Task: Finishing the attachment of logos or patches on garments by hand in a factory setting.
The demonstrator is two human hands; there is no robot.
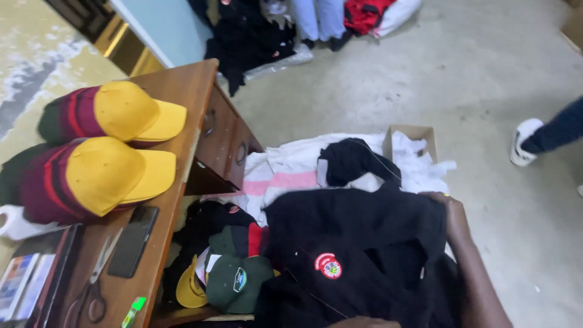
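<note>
The right hand (pixel 450 209) grips the far edge of a black garment (pixel 358 243) bearing a round red badge (pixel 328 266), fingers curled into the cloth. The garment lies just right of the wooden bench (pixel 182 91), above green caps (pixel 234 279). The left hand (pixel 364 322) barely shows; its grip cannot be told.

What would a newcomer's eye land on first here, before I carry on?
The two stacks of yellow-fronted caps with maroon backs, on the wooden desk at left. Next, the black garment with a round red badge, spread in the foreground, the right hand gripping its upper edge. Between desk and garment lies a green cap; scissors and a dark phone lie on the desk.
</note>
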